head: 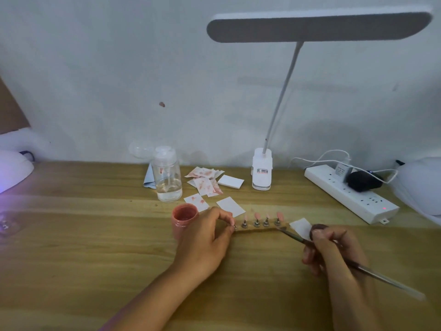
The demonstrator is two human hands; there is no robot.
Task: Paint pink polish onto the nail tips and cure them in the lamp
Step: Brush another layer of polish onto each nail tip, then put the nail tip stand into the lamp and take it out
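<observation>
My left hand (210, 237) pinched the left end of the nail-tip strip (250, 228), mid-desk, beside the polish jar (184, 217). My right hand (334, 249) gripped the brush (297, 236) (bristles at the strip's right end). Thin strokes seemed wise.

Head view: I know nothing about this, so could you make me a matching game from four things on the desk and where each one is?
1 pot
2 brush
3 holder
4 power strip

A held in the right hand
B pinched at its end by the left hand
C at the right, red light on
D open, just left of the left hand

Pairs: 1-D, 2-A, 3-B, 4-C.
</observation>
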